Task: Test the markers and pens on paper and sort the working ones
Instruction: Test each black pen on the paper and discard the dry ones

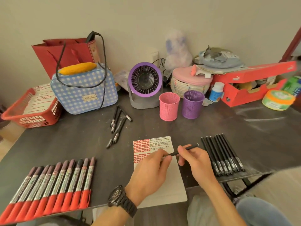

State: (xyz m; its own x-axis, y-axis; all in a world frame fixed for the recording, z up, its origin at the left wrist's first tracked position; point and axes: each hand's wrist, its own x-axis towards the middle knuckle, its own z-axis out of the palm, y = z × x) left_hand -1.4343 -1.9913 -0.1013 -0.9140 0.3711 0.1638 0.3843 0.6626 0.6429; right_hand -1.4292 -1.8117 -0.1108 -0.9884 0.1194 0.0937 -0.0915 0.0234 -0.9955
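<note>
A thin black pen (187,149) is held over the white paper (164,180), which carries rows of red and black test marks at its top. My right hand (195,162) grips the pen's barrel; my left hand (149,172) pinches its lower end near the tip. A row of several red-capped markers (48,185) lies at the front left. Several black pens (223,154) lie side by side to the right of the paper. A loose pile of black pens (118,126) sits beyond the paper, left of centre.
A pink mesh cup (168,106) and a purple mesh cup (193,104) stand behind the paper, in front of a purple desk fan (145,84). A red basket (31,110), a checked blue bag (84,90) and an orange shoebox (254,85) line the back.
</note>
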